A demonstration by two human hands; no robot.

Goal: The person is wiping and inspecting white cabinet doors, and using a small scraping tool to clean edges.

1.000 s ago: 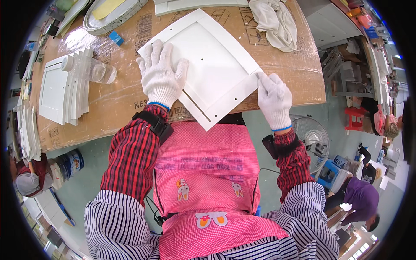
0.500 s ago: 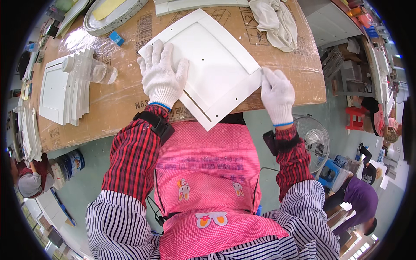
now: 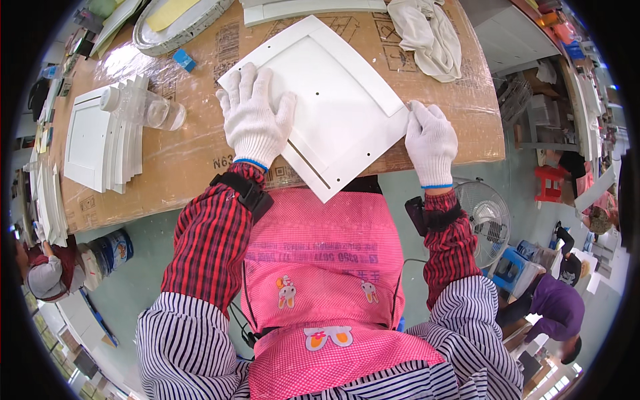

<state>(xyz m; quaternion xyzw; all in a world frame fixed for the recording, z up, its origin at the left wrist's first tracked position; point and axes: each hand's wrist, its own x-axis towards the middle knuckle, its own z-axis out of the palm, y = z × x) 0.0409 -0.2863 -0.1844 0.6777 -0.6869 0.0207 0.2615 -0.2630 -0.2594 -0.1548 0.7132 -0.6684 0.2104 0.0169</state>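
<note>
A white framed panel [image 3: 340,100], with several small dark holes and a dark slot near one edge, lies turned cornerwise on the cardboard-covered table, its near corner jutting past the front edge. My left hand [image 3: 257,117], in a white knitted glove, rests flat on the panel's left part with fingers spread. At the panel's right corner is my gloved right hand [image 3: 432,141], its fingers bent together against the edge. Whatever those fingers may hold is hidden.
Left on the table [image 3: 193,160] stands a stack of white panels [image 3: 90,143] with a clear plastic bottle [image 3: 163,112] beside it. Farther back are a blue block [image 3: 184,60], a round tray [image 3: 150,43] and a pale cloth [image 3: 433,47]. A fan [image 3: 485,220] stands right.
The whole view has shifted slightly. My hands and the panel keep nearly the same places relative to each other. At the far right, a pale board now shows beside a person.
</note>
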